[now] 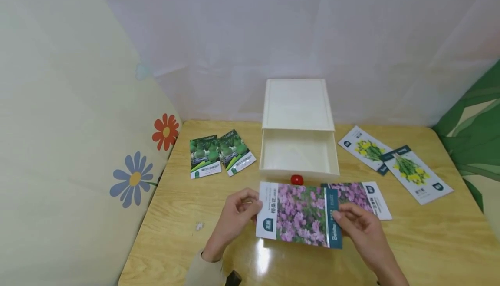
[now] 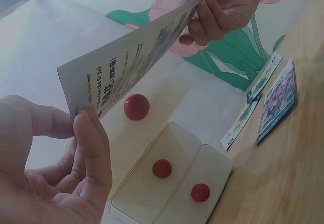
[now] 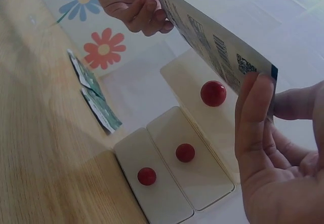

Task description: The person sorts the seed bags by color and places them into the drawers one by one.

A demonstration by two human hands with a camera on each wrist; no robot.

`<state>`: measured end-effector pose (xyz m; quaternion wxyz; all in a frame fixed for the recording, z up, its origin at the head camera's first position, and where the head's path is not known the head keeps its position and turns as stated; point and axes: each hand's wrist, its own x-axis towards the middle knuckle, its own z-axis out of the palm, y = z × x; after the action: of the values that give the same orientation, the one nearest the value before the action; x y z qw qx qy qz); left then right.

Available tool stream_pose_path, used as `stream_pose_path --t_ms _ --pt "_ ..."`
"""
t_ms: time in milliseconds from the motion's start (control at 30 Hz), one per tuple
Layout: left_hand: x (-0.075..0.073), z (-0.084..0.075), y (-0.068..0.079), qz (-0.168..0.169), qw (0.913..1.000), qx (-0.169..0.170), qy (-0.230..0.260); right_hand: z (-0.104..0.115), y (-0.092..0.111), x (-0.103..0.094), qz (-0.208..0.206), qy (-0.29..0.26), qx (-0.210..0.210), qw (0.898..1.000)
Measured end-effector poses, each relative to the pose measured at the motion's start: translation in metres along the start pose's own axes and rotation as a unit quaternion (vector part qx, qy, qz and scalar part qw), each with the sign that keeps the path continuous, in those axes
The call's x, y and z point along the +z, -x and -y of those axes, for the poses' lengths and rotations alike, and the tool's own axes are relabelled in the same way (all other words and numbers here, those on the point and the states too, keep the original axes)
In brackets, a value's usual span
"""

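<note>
Both hands hold up a seed packet (image 1: 300, 214) with pink-purple flowers on its front, its long side level, above the table. At its white end the left hand (image 1: 236, 216) pinches the edge between thumb and fingers. The right hand (image 1: 361, 231) pinches the dark green end the same way. The packet's printed back (image 2: 126, 62) faces the wrist cameras. Partly hidden behind it on the table lies a second purple-flower packet (image 1: 376, 199). Beyond stands a white drawer cabinet (image 1: 298, 103) with its top drawer (image 1: 298, 174) pulled out; a red round knob (image 1: 297, 179) is on its front.
Two green packets (image 1: 205, 158) lie at the left of the cabinet. Two yellow-flower packets (image 1: 416, 175) overlap at the right. Two lower drawers with red knobs (image 3: 185, 153) are shut. A wall with painted flowers (image 1: 134, 179) borders the table's left side.
</note>
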<state>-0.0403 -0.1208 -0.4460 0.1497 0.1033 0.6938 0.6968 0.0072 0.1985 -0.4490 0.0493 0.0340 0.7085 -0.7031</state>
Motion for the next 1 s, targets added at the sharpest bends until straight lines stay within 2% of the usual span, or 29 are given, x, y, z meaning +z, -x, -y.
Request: stream_pose_path --t_ms 233,400,567,767,1000 --pt "0.002 0.000 0.003 -0.007 0.9998 -0.013 0.014 -0.001 0.005 0.000 0.006 -0.013 -0.017 1.000" --pt "0.003 -0.003 0.001 -0.005 0.9999 -0.006 0.015 0.002 0.004 0.000 0.002 -0.025 -0.044 0.999" --pt "0.003 -0.007 0.000 0.004 0.9997 0.022 0.006 0.006 0.002 -0.002 0.005 -0.038 -0.072 0.997" --pt "0.003 -0.012 0.000 0.016 0.9984 0.054 0.001 0.011 -0.001 -0.003 0.024 -0.081 -0.117 0.990" --pt "0.003 -0.018 0.000 0.040 0.9960 0.079 -0.004 0.019 -0.006 -0.003 0.016 -0.087 -0.125 0.988"
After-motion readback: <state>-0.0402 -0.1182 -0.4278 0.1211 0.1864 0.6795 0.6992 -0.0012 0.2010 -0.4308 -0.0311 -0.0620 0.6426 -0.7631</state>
